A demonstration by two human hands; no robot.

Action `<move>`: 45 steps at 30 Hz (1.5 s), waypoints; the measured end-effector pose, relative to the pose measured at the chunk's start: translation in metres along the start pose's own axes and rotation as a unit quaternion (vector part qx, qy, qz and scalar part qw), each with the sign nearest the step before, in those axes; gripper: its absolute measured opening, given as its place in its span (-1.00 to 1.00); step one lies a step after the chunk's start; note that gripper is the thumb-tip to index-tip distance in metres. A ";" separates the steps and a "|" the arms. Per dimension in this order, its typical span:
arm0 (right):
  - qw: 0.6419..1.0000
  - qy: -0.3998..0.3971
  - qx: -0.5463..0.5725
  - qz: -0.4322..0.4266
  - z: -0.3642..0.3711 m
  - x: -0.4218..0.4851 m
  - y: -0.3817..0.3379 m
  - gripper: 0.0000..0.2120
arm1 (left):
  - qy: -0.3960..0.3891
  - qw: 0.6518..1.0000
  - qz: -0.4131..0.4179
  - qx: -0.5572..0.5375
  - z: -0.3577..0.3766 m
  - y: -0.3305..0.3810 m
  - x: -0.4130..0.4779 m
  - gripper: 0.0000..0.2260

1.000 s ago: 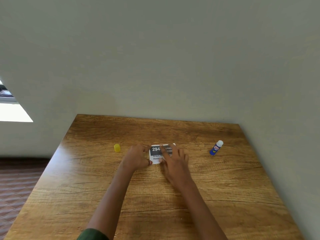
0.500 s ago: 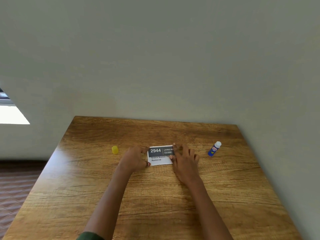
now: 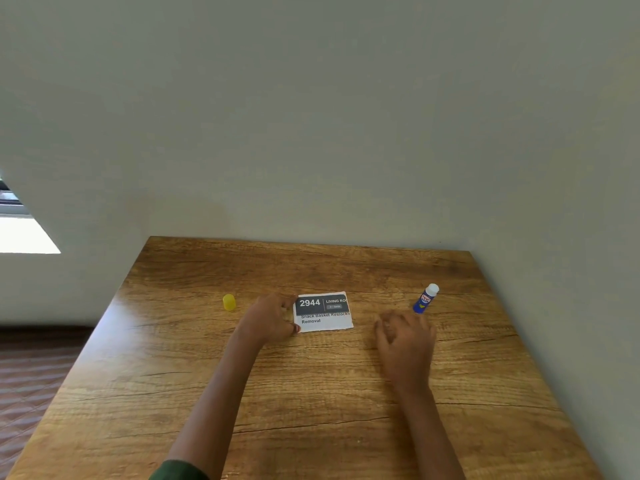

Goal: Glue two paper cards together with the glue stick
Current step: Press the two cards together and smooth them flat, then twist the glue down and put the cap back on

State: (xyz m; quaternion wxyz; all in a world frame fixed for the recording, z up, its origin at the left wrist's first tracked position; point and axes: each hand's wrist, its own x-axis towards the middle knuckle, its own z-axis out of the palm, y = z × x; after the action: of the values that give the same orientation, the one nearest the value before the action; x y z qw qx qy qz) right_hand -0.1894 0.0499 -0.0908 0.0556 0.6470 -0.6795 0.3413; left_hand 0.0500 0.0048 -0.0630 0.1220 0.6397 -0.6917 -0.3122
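A printed paper card point(image 3: 323, 311) with a dark "2944" header lies flat on the wooden table point(image 3: 311, 393); only one card surface shows. My left hand point(image 3: 270, 320) rests at the card's left edge, fingertips touching it. My right hand point(image 3: 403, 336) hovers to the right of the card, off the paper, fingers loosely curled and empty. The blue glue stick point(image 3: 426, 298), uncapped with its white end up, lies just beyond my right hand. Its yellow cap point(image 3: 229, 302) stands left of my left hand.
The table stands in a corner, with a plain wall behind it and another wall close on the right. Its left edge drops to a dark tiled floor point(image 3: 31, 368). A bright window opening point(image 3: 24, 233) shows at far left.
My right hand has slid rightward across the card and come off it, ending near the glue stick. The left hand has stayed at the card's left edge.
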 end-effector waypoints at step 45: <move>0.858 -0.298 0.408 0.090 0.009 0.042 -0.091 -0.87 | 0.079 0.847 0.096 -0.517 -0.007 0.040 -0.018 -0.77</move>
State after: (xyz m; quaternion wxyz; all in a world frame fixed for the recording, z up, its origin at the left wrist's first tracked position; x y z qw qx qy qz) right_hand -0.1092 0.0162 -0.0397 -0.4496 0.6186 -0.5190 0.3820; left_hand 0.0243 0.0191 -0.0296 0.5185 0.4367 -0.4766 -0.5597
